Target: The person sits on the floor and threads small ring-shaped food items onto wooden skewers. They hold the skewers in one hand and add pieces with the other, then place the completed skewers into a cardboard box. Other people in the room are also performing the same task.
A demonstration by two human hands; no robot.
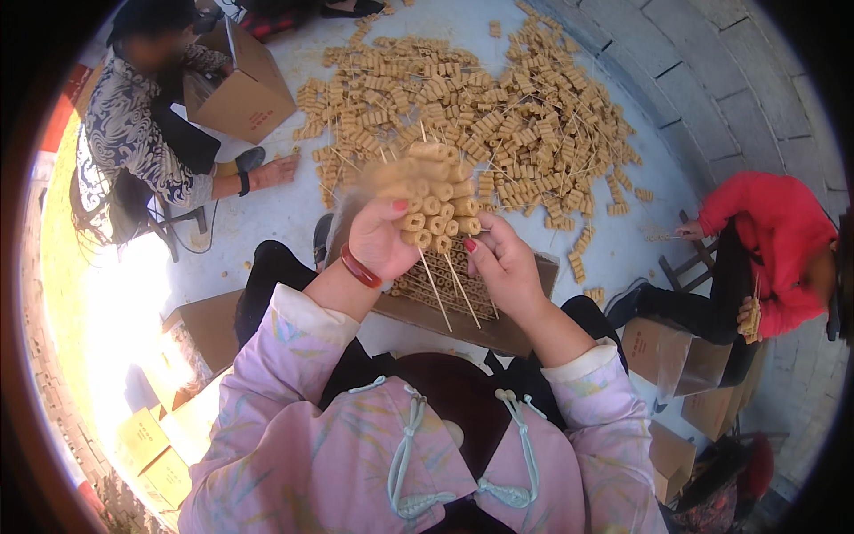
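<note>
A bundle of tan, ridged, hollow rolls on thin wooden skewers (436, 200) is held up in front of me, the bare stick ends pointing down toward me. My left hand (382, 238) is closed around its left side, thumb on top. At the lower right of the bundle, my right hand (505, 265) has thumb and fingers pinched on the rolls. The far side of the bundle is blurred. Under both hands, a cardboard box (511, 336) between my knees holds rows of the same skewered rolls, partly hidden by my hands.
A large heap of skewered rolls (543, 125) spreads over the pale floor ahead. At far left a person (147, 133) sits by an open carton (249, 93), one hand near the heap. A person in red (769, 240) at right holds skewers. More cartons (663, 356) stand on both sides.
</note>
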